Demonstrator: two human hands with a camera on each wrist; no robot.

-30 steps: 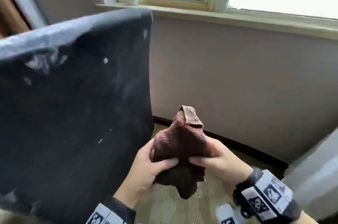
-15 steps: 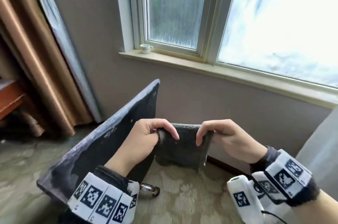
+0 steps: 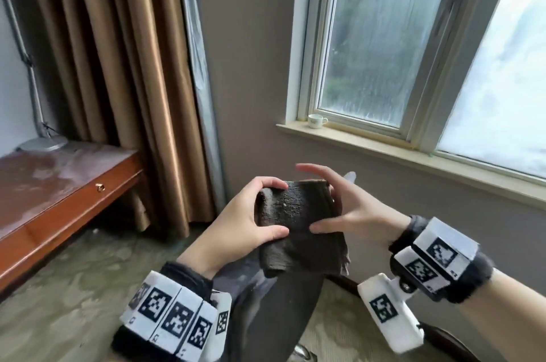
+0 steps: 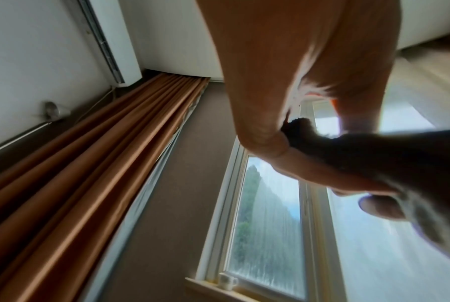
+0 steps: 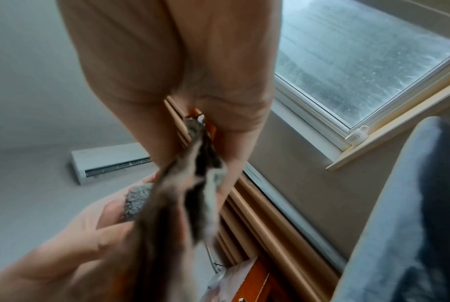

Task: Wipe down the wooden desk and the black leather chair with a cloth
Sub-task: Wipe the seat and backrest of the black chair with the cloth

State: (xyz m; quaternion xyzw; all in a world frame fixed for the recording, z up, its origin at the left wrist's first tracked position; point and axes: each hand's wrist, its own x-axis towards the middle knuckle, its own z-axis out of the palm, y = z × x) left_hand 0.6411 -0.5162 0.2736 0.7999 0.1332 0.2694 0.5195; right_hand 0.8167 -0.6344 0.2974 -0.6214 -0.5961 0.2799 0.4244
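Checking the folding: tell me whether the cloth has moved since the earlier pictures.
Cannot tell where: the camera swung. The cloth has changed from bunched to folded flat, between both hands above the chair.

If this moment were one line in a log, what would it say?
phase: folding cloth | left hand: grips cloth | right hand: pinches cloth | chair: below hands, untouched | desk: at left, untouched

Cloth (image 3: 298, 225) now folded smaller
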